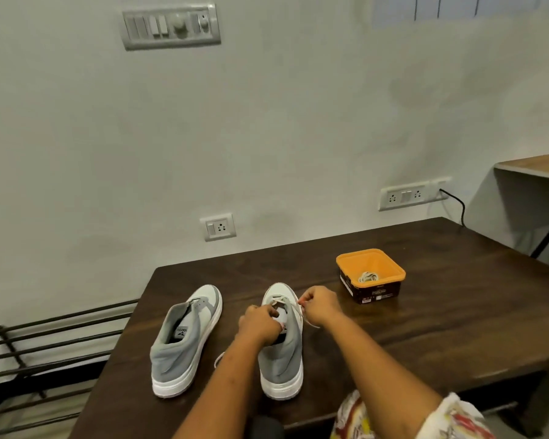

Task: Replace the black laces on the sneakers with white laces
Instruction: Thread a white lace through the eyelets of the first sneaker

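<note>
Two grey and white sneakers stand side by side on the dark wooden table (425,327), toes pointing away from me. The left sneaker (184,337) has no lace in its eyelets. Over the right sneaker (282,353) both hands work a white lace (300,313). My left hand (259,324) grips the lace at the tongue, fingers curled. My right hand (319,304) pinches the lace end at the shoe's right side. A loose lace end (219,359) lies between the shoes. No black lace shows.
An orange square tub (370,274) with a coiled white lace (369,276) inside stands at the table's back right. A black metal rack (45,350) stands left of the table. Wall sockets and a second table (539,166) are behind.
</note>
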A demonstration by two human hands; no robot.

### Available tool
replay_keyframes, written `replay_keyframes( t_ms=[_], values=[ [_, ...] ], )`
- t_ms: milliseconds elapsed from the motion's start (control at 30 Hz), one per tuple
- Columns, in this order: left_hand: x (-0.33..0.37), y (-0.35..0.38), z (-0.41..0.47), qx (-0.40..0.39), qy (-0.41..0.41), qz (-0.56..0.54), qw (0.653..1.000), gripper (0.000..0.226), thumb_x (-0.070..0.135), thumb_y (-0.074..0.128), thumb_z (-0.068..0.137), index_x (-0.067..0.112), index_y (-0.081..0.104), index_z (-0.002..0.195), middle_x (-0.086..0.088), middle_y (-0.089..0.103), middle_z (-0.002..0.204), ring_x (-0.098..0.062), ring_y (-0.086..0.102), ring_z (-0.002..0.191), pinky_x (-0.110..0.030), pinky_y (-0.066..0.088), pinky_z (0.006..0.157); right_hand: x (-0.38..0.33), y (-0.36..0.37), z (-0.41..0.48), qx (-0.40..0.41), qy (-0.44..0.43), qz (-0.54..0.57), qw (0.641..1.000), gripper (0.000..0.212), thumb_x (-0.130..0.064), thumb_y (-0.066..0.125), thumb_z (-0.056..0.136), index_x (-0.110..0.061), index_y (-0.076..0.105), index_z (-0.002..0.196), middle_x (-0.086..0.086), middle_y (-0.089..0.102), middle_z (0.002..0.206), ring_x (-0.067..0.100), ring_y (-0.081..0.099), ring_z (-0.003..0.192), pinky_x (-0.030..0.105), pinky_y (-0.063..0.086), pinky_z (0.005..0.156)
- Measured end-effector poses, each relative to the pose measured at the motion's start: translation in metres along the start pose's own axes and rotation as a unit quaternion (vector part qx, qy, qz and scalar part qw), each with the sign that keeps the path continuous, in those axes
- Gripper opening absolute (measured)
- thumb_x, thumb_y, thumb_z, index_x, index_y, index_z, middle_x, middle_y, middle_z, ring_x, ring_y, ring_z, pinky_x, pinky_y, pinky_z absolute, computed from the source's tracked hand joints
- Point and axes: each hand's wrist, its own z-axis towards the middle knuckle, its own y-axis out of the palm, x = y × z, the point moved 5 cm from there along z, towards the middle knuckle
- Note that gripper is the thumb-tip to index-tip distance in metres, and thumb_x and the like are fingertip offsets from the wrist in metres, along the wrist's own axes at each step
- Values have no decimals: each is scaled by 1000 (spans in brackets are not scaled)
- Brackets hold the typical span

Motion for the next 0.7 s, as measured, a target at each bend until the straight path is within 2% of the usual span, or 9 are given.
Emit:
replay_keyframes(
  t_ms=[167, 300, 467, 700],
  values=[
    [-2, -22, -29, -21, -9, -4, 1000, 34, 27, 61, 85, 27, 62, 118, -3, 57, 130, -21, 52, 118, -34, 40, 103, 1, -19, -22, 3, -4, -8, 1000, 18, -8, 57, 91, -14, 74, 89, 5, 69, 106, 19, 63, 98, 21, 44, 73],
    [-13, -19, -47, -27, -24, -28, 999, 29, 29, 67, 78, 27, 67, 107, -5, 61, 123, -21, 57, 111, -36, 45, 99, 7, -16, -40, -16, -14, -24, 999, 20, -8, 57, 91, -16, 75, 90, 4, 69, 109, 18, 62, 101, 19, 44, 77],
    [-12, -16, -59, -16, -14, -2, 1000, 37, 32, 61, 85, 26, 60, 121, -4, 56, 129, -21, 52, 118, -35, 41, 103, 0, -13, -51, 6, -14, -9, 1000, 22, -5, 54, 90, -12, 74, 94, 6, 68, 110, 20, 61, 103, 19, 43, 80],
    [1, -8, -45, 28, -4, -5, 1000, 36, 36, 55, 89, 31, 58, 124, -5, 50, 134, -24, 47, 121, -34, 40, 101, 4, -15, -48, 29, -2, -1, 1000, 17, -8, 58, 91, -11, 75, 93, 5, 70, 106, 17, 63, 97, 18, 40, 69]
  ],
)
